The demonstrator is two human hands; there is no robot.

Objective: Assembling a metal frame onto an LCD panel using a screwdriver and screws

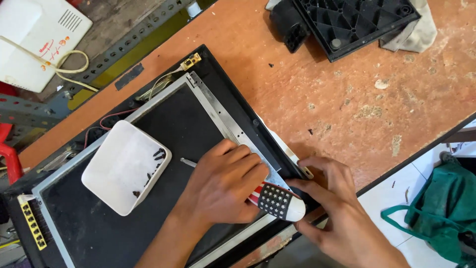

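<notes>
Your two hands work at the near right corner of one bare laptop screen panel (163, 119), which lies face up in its black lid shell (238, 106) on the worn orange-brown workbench (347, 94).

Your left hand (223, 186) lies curled over the panel's metal side bracket (233, 131), fingers closed around one screwdriver (277, 201). Its handle, patterned with stars and red-and-white stripes and ending in a white cap, juts out to the right from under the palm; the thin metal shaft shows to the left of the hand, lying low across the dark screen.

Your right hand (332, 198) rests at the lid's corner, just beside the handle. Thumb and forefinger touch the black edge there, the fingers bent. Whether they pinch anything small cannot be told.

One white square tray (119, 164) sits on the screen, left of your left hand. It holds a scatter of small dark screws (157, 155), grouped along its right side, too small and bunched to count exactly.

Elsewhere on the bench: one black ribbed plastic cover (354, 22) at the top on a grey cloth (421, 32). Off the bench are one white box with a cream cable (34, 39) at upper left and one green bag (441, 208) on the tiled floor at right.
</notes>
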